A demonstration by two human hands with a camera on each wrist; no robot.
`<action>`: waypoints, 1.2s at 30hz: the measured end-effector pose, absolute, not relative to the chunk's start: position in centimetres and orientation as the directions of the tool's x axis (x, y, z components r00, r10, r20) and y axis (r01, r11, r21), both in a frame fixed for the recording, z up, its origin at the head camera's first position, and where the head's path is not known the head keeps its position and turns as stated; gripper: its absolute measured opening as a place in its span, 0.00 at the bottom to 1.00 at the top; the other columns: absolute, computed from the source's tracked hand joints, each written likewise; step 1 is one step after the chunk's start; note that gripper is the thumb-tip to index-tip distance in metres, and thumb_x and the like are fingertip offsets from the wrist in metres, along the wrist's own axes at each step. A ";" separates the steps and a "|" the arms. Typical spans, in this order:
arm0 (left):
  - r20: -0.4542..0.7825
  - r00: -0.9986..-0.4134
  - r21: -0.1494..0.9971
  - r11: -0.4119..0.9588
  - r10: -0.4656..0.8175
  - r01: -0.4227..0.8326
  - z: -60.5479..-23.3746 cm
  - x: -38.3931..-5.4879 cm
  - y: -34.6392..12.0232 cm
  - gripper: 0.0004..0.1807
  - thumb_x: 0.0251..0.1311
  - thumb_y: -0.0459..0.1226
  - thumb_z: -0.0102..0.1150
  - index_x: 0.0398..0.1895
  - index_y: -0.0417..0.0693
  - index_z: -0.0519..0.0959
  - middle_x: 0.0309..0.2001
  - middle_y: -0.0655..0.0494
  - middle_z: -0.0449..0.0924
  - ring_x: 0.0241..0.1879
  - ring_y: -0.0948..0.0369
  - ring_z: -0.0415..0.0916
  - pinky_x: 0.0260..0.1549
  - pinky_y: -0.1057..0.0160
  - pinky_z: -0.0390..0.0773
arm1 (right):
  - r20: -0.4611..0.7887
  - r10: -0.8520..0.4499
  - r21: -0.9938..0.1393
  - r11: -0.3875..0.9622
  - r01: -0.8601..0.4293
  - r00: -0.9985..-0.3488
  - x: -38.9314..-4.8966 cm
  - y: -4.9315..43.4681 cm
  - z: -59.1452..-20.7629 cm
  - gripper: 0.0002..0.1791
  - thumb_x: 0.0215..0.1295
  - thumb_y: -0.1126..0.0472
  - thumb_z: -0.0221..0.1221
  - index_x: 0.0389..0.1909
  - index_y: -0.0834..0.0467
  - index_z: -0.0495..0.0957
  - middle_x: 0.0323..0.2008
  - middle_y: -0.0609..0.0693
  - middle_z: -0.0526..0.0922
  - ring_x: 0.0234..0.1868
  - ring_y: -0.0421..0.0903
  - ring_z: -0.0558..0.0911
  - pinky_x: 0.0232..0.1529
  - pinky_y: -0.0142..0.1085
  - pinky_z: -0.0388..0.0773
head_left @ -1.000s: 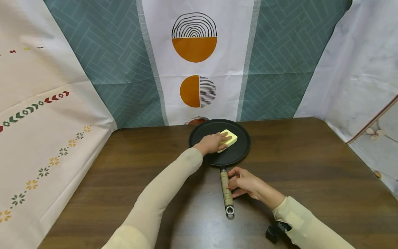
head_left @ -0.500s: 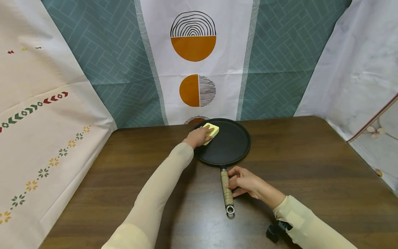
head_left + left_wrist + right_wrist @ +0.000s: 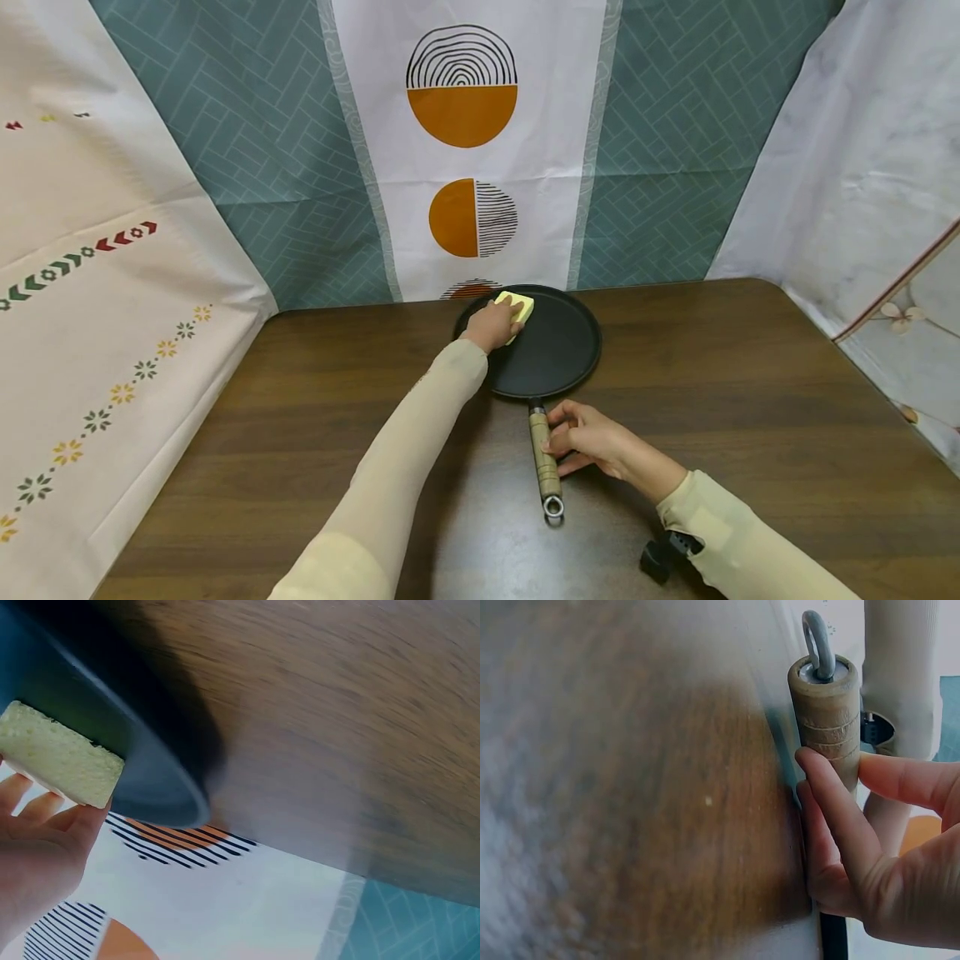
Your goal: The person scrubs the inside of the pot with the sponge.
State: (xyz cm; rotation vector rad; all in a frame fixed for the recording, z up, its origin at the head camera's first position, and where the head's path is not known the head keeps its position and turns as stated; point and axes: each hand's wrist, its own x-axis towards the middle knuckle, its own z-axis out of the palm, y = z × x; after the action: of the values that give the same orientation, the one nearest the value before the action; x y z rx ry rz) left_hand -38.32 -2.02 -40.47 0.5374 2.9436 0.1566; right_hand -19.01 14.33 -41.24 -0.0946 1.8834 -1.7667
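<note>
A round black frying pan (image 3: pixel 558 350) lies flat on the table, its wooden handle (image 3: pixel 545 458) toward the front. My left hand (image 3: pixel 493 323) holds a pale yellow sponge (image 3: pixel 519 307) against the pan's inner surface, near the far left rim. In the left wrist view, fingers support the sponge (image 3: pixel 64 754) from behind, close to the pan's raised wall (image 3: pixel 161 787). My right hand (image 3: pixel 592 442) pinches the handle from the right. The right wrist view has thumb and fingers on opposite sides of the handle (image 3: pixel 825 712), below its metal hanging ring (image 3: pixel 819 645).
The dark brown wooden table (image 3: pixel 712 375) reaches back to a teal and white patterned cloth (image 3: pixel 667 167). Light cloths hang at the left (image 3: pixel 112 333) and right (image 3: pixel 847 167). A black wrist device (image 3: pixel 663 557) sits at the right sleeve.
My left hand has swept the sponge left across the pan from its right middle, then shifted slightly right and farther back. The right hand and the pan have stayed in place.
</note>
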 end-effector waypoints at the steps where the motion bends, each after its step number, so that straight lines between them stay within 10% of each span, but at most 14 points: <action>1: -0.125 -0.923 0.131 0.928 0.364 0.348 -40.5 -38.3 -1.7 0.30 0.72 0.49 0.46 0.75 0.62 0.57 0.75 0.54 0.51 0.72 0.46 0.51 0.63 0.46 0.63 | -0.340 -0.412 -0.940 0.135 0.313 -0.845 -19.0 14.3 -41.2 0.25 0.56 0.71 0.60 0.53 0.71 0.61 0.37 0.58 0.75 0.33 0.47 0.78 0.33 0.42 0.83; 36: -0.171 -0.749 0.086 0.767 0.640 0.636 -40.8 -37.1 4.1 0.29 0.72 0.49 0.45 0.75 0.65 0.55 0.76 0.59 0.46 0.73 0.50 0.47 0.65 0.52 0.61 | -0.369 -0.418 -0.929 0.141 0.342 -0.830 -19.6 14.5 -41.4 0.24 0.55 0.73 0.59 0.51 0.70 0.61 0.37 0.59 0.74 0.33 0.47 0.78 0.34 0.43 0.83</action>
State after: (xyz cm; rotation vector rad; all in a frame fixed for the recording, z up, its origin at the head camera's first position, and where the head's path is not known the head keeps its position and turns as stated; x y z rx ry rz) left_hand -37.09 4.11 -40.76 1.0107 2.7721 0.0333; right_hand -19.61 14.48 -41.44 -0.0721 1.8602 -1.7472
